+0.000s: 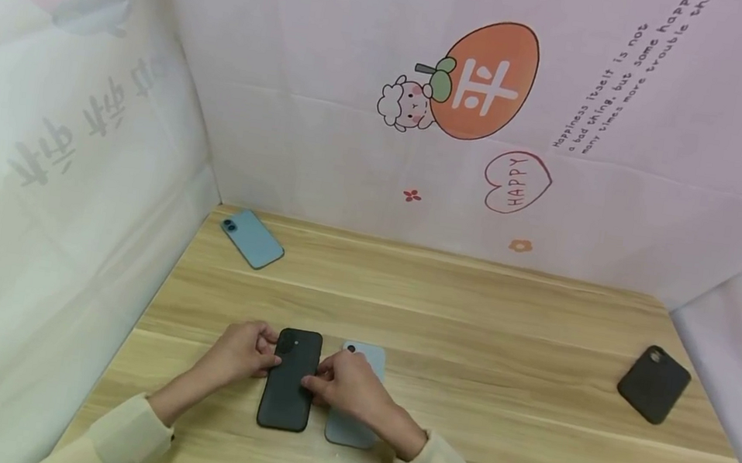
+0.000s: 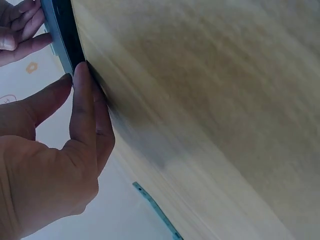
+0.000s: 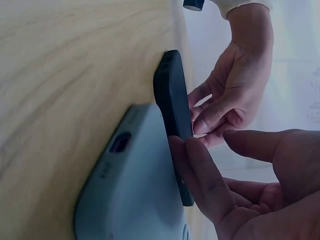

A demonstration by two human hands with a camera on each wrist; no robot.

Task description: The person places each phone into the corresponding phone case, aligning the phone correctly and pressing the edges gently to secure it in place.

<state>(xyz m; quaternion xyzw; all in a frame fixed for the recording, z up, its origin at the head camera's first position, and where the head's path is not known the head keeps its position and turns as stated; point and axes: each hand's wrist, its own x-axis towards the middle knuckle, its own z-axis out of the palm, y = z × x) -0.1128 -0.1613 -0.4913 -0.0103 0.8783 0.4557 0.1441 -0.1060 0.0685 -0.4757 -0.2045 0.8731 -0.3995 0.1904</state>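
A phone in a black case (image 1: 290, 389) lies on the wooden table, back up, its camera corner at the far left. My left hand (image 1: 246, 352) holds its left edge between thumb and fingers. From the other side, my right hand (image 1: 351, 385) grips the right edge; in the right wrist view its fingertips (image 3: 197, 150) touch the side of the black phone (image 3: 172, 95). Under my right hand lies a pale blue phone (image 1: 350, 431), partly hidden by the hand. In the right wrist view, the charging port end of this pale phone (image 3: 135, 175) faces the camera.
A light blue phone (image 1: 255, 241) lies at the table's far left corner. Towards the right edge lies a dark, squarish phone-like object (image 1: 655, 385) with a camera cutout. Printed cloth walls (image 1: 326, 147) enclose the table at the back and sides.
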